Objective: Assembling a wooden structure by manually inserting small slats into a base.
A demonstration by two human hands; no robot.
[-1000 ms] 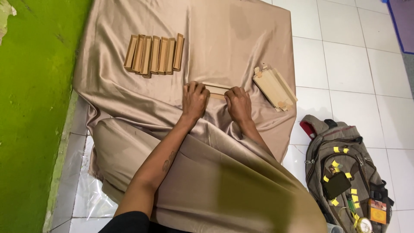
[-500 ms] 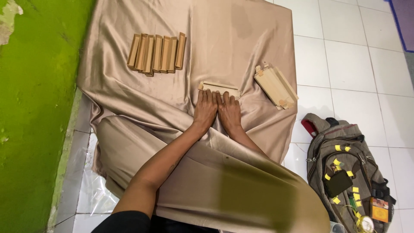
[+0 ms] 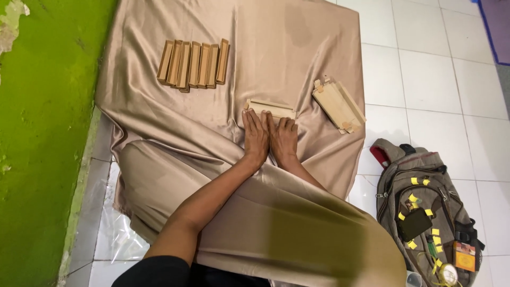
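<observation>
Wooden strip [image 3: 270, 108] on tan cloth [image 3: 159, 122], now touched by flat, ungrasping left hand [image 3: 255, 139] and right hand [image 3: 285, 141]; drawn together since earlier; pile [image 3: 194, 64] aside.

Both hands lie flat, palms down, side by side and touching along the inner edges. Left hand [image 3: 255, 137]: fingers straight, together, pointing to the far side. Right hand [image 3: 284, 139]: same pose, fingers slightly shorter in reach. Left forearm bare, running from near left; right forearm mostly hidden.
</observation>
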